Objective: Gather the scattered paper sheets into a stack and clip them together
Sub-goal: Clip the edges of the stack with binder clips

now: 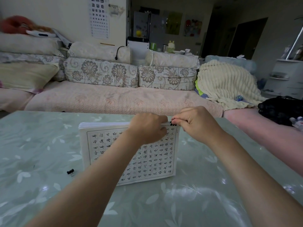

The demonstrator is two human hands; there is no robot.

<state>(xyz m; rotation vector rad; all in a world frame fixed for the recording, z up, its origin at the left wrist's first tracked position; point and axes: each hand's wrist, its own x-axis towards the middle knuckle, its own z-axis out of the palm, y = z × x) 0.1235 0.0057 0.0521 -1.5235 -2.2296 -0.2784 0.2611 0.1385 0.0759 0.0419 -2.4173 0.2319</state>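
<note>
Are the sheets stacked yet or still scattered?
Stacked: the sheets lie in one pile, layered edges showing along the far side. The right hand pinches a black clip at its corner.

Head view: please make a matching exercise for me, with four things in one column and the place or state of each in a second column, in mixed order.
Column one
1. paper stack
2. loose clip
3. left hand
4. right hand

Column two
A. lies alone on the table, left of the sheets
B. pinches the held clip, a black one, at the far right corner of the stack
C. holds the far edge of the stack
D. lies on the green table, printed side up

Pairs: 1-D, 2-A, 3-C, 4-B
</note>
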